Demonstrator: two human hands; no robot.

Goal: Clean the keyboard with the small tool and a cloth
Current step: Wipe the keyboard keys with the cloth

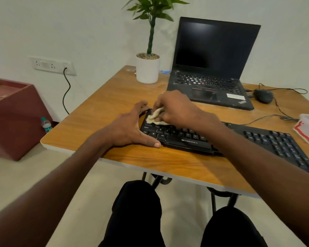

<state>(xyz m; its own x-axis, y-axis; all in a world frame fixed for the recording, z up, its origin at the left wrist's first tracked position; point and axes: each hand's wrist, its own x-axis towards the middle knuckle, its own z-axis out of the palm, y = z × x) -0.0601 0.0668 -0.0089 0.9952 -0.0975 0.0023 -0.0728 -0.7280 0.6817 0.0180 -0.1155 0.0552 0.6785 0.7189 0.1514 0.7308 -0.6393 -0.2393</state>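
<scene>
right hand (175, 107) pinching cloth (156, 116) on keyboard (221, 138), left hand (130, 127) spread flat bracing; best rubbing lightly, row by row.

Left hand (130, 129) splayed, right hand (175, 109) curled.

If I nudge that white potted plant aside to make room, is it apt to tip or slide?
Probably tippy: the potted plant carries a tall stem with leaves well above a narrow white pot. The pebbles on top suggest some weight low down, which may help. On the smooth wooden table it would likely slide if pushed low on the pot; pushing the stem risks toppling it toward the laptop.
</scene>
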